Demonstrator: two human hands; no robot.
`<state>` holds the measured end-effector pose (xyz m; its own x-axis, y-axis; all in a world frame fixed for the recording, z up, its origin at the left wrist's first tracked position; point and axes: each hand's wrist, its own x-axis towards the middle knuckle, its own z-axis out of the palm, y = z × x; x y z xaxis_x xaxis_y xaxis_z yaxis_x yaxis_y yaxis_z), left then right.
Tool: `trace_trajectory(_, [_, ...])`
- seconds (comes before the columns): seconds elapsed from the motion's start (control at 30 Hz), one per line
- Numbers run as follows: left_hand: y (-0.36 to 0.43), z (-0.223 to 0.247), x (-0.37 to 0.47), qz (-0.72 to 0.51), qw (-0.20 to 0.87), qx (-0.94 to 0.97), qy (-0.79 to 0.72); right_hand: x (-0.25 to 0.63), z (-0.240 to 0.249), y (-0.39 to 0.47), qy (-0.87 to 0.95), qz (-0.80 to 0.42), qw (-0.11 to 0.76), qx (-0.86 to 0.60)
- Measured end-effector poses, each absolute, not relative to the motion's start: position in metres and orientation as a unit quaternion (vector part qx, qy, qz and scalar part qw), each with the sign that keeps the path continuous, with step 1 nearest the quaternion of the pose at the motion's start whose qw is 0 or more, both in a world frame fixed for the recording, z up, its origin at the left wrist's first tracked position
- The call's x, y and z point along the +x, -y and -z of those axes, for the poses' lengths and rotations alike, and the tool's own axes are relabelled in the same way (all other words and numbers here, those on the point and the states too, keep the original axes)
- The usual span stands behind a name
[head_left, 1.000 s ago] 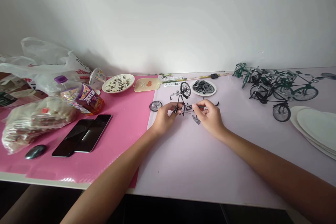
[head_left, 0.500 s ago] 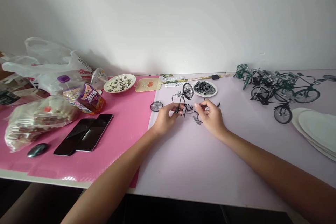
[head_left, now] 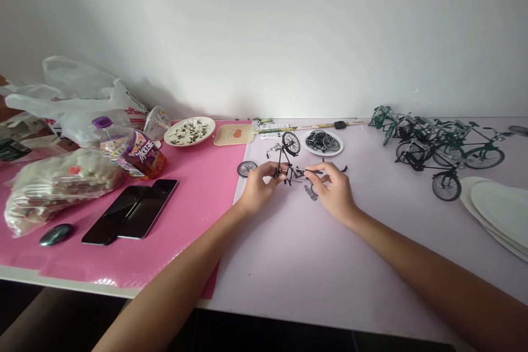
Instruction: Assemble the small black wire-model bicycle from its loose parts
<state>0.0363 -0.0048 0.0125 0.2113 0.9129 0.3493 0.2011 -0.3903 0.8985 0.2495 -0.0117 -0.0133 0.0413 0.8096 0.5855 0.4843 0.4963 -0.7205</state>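
My left hand (head_left: 260, 184) is closed on a black model bicycle (head_left: 284, 162), tilted with its one fitted wheel raised and its silver handlebar to the left. Between the thumb and fingers of my right hand (head_left: 333, 187) is a slim screwdriver (head_left: 314, 171), its metal shaft pointing left at the bicycle frame. Where its tip touches is too small to make out. A loose spoked wheel (head_left: 246, 169) lies left of my left hand. Small grey parts (head_left: 311, 192) rest on the table just below the screwdriver, partly behind my right hand.
A plate of wheels (head_left: 323, 143) stands behind my hands. Several assembled model bicycles (head_left: 447, 148) and stacked white plates (head_left: 501, 214) are at right. Leftward are a bowl of small parts (head_left: 190, 132), a yellow tray (head_left: 234, 134), a bottle (head_left: 134, 151), two phones (head_left: 130, 212) and bags (head_left: 61, 184).
The model bicycle has tipped slightly, its raised wheel shifting a little left and down. Both hands keep their grips; the whole view has shifted slightly.
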Motion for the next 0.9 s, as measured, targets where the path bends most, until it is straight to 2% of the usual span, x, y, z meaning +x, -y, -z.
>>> trace_trajectory(0.4, [0.0056, -0.0127, 0.0378, -0.473, 0.386, 0.676, -0.413, 0.2488, 0.0106, 0.0136, 0.681, -0.134, 0.544, -0.471])
trace_trajectory(0.9, [0.0127, -0.0124, 0.044, -0.46, 0.378, 0.707, -0.382, 0.2472, 0.0053, 0.0175, 0.695, -0.113, 0.488, -0.516])
